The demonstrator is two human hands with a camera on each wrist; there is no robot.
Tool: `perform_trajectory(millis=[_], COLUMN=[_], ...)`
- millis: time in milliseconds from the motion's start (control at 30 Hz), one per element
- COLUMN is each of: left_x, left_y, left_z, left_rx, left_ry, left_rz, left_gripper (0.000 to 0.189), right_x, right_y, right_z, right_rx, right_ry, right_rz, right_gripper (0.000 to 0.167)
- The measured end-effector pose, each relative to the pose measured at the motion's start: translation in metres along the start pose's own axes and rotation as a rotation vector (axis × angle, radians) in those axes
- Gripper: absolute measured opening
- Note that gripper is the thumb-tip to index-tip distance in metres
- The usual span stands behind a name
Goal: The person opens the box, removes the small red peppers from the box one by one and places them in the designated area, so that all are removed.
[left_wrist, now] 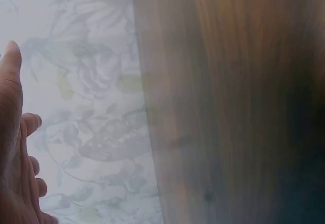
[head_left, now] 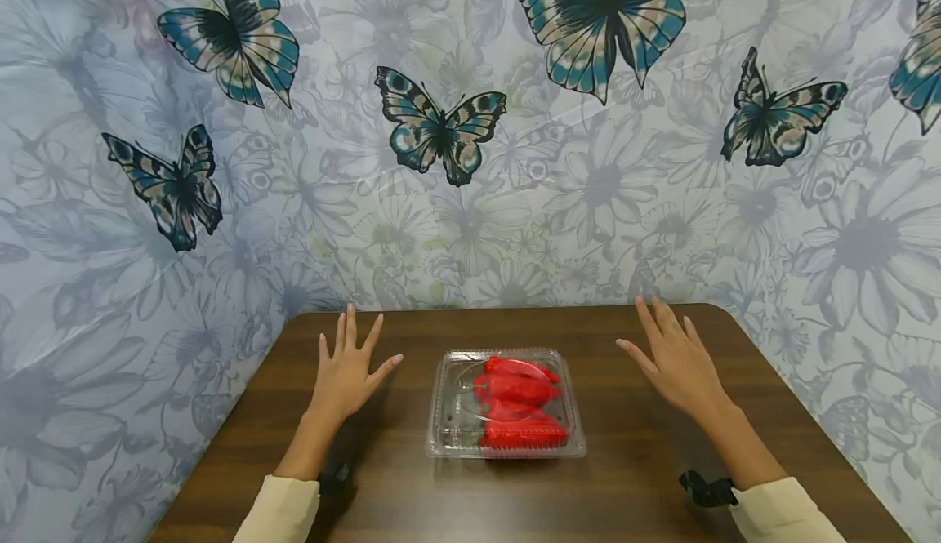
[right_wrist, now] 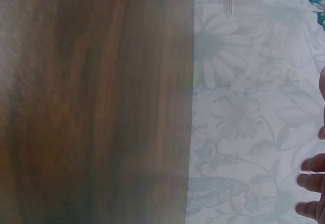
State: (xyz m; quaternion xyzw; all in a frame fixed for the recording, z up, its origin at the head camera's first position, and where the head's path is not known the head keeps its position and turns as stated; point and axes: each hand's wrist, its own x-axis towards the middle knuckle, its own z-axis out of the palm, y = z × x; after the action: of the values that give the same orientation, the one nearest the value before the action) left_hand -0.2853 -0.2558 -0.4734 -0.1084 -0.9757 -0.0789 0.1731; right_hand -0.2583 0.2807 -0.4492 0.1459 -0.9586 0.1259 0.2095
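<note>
A clear plastic clamshell box (head_left: 453, 420) with its lid down sits mid-table in the head view. Inside it lie several red peppers (head_left: 518, 388), stacked toward the box's right side. To the left of the box is my left hand (head_left: 345, 376), fingers spread and straight, holding nothing. My right hand (head_left: 680, 363) is on the other side, also spread and free of any object. In the left wrist view the left hand (left_wrist: 15, 132) shows along the left edge. Fingertips of the right hand (right_wrist: 312, 183) show at the right edge of the right wrist view.
The brown wooden table (head_left: 515, 502) has rounded far corners. Behind it hangs a pale floral backdrop (head_left: 588, 233) with teal butterflies. Dark straps (head_left: 707, 490) are on both wrists, beside cream sleeves (head_left: 782, 514).
</note>
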Motion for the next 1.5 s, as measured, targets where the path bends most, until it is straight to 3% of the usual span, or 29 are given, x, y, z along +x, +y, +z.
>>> perform_trajectory(millis=[100, 300, 433, 767, 900, 1200, 1500], left_x=[-0.010, -0.027, -0.038, -0.048, -0.045, -0.047, -0.050], left_y=[0.008, 0.020, 0.032, 0.054, 0.057, 0.064, 0.069], left_z=[-0.005, -0.010, -0.010, 0.000, 0.007, 0.014, 0.019], left_rx=[-0.069, -0.146, -0.276, -0.563, -0.712, -1.199, -1.331], left_ry=[-0.010, 0.012, -0.004, -0.117, -0.185, -0.479, -0.590], left_rz=[0.009, 0.049, 0.013, -0.079, -0.118, -0.174, -0.244], left_gripper=[0.085, 0.065, 0.053, 0.039, 0.038, 0.037, 0.019], right_x=[-0.008, -0.024, -0.034, -0.053, -0.057, -0.058, -0.061], right_y=[-0.007, -0.018, -0.028, -0.046, -0.047, -0.049, -0.049], right_z=[-0.004, -0.007, -0.007, 0.003, 0.010, 0.014, 0.021], right_rx=[0.050, 0.095, 0.150, 0.514, 0.691, 1.045, 1.239], right_ry=[0.017, -0.051, -0.081, -0.191, -0.310, -0.623, -0.739], right_rz=[-0.024, -0.029, -0.038, 0.016, 0.041, 0.070, -0.004], right_gripper=[0.073, 0.061, 0.054, 0.041, 0.040, 0.037, 0.037])
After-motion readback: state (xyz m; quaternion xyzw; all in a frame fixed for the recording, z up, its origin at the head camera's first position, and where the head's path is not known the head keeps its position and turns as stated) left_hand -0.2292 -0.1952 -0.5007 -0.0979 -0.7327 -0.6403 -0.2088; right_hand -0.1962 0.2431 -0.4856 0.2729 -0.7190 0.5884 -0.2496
